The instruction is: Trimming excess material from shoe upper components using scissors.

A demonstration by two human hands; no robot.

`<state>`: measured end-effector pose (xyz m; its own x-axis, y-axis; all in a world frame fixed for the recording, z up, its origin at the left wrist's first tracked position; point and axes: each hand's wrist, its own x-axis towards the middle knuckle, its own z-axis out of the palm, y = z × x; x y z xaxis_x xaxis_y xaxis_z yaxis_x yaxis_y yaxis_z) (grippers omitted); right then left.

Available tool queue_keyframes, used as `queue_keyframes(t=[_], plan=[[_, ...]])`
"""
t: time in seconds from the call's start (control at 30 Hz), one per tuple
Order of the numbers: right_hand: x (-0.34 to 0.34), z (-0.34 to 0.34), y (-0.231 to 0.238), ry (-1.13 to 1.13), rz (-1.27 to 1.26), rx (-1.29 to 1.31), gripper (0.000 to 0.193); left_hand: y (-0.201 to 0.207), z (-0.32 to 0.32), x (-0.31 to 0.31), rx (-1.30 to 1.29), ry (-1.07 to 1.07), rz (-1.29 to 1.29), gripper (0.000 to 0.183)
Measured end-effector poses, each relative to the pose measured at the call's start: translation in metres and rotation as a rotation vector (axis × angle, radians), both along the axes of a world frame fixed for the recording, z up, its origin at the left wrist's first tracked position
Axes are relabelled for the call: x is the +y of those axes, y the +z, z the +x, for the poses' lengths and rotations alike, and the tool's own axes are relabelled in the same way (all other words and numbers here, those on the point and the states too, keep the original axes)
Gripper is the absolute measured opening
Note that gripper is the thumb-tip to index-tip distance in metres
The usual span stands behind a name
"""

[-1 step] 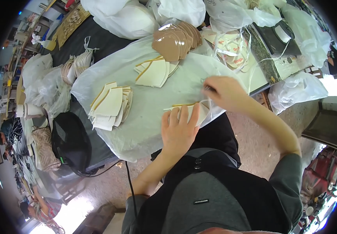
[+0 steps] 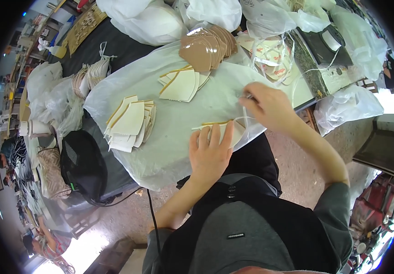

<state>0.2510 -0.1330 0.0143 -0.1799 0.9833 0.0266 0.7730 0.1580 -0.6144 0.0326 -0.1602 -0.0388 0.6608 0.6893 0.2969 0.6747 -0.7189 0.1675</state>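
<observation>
My left hand point(image 2: 209, 153) lies on a cream-white cut panel point(image 2: 238, 132) with a yellow-brown edge, at the near edge of the plastic sheet. Its fingers are spread and press the panel down. Just above and to the right, my right hand point(image 2: 270, 105) is closed in a pinch. A small shiny bit shows at its fingertips, too small to name. Between that hand and the panel runs a thin white strip point(image 2: 245, 117). Similar panels lie in a fanned stack point(image 2: 128, 121) at left and a smaller stack point(image 2: 183, 85) farther back.
A white plastic sheet point(image 2: 160, 169) covers the work table. Glossy brown pieces point(image 2: 201, 50) are piled at the back, beside printed white pieces point(image 2: 274, 59). Full white bags point(image 2: 146, 23) line the far side. A black mesh-covered object point(image 2: 83, 160) stands at left, with a cable point(image 2: 150, 205) hanging nearby.
My right hand has shifted slightly right and away from the panel, and more of the white strip shows. The left hand stays in place.
</observation>
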Motion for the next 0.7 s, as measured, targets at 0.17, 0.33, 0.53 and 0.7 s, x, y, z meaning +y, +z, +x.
queue_keyframes(t=[0.17,0.33,0.53,0.7], plan=[[-0.064,-0.026,0.007,-0.206,0.039,-0.066,0.032,-0.019,-0.001,-0.013,-0.051,0.101,0.047,0.069],[-0.077,-0.036,-0.027,-0.307,-0.001,-0.182,0.030,-0.024,0.000,-0.016,-0.049,0.121,0.076,0.069],[-0.061,-0.050,-0.032,-0.335,0.030,-0.182,0.029,-0.027,0.002,-0.017,-0.059,0.128,0.095,0.066],[-0.060,-0.049,-0.040,-0.348,0.043,-0.215,0.027,-0.025,0.003,-0.018,-0.063,0.133,0.111,0.063]])
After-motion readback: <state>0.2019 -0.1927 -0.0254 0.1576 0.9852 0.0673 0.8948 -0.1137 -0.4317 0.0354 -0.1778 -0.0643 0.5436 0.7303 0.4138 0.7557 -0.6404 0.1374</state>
